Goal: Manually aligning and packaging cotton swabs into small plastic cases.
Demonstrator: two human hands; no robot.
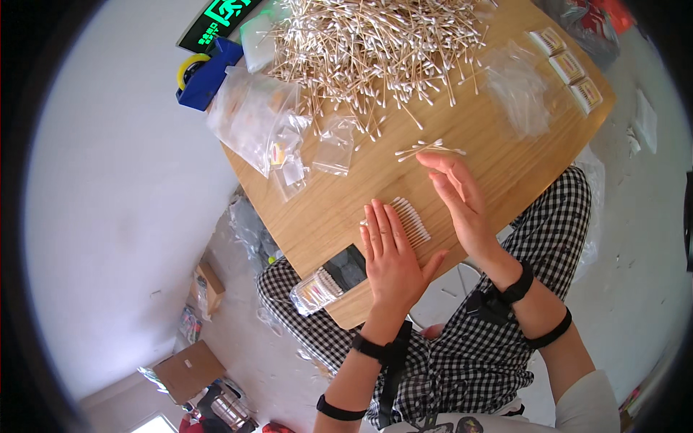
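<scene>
My left hand (393, 263) lies flat, palm down, over part of a neat row of cotton swabs (413, 220) near the table's front edge. Its fingers are stretched out and its thumb stands apart, so it is open; the covered swabs are hidden. To the right, my right hand (462, 206) is held on edge with fingers extended and slightly curved, nothing visible in it. Its fingertips are close to a few loose, crossing cotton swabs (437, 148). A large heap of cotton swabs (375, 50) covers the far part of the wooden table (346, 206).
Clear plastic bags (253, 108) lie at the left, beside a blue tape dispenser (209, 79). Another clear bag (520, 90) and three small swab packs (567, 68) are at the right. A dark pad (346, 267) and a wrapped swab pack (315, 290) sit at the near-left edge.
</scene>
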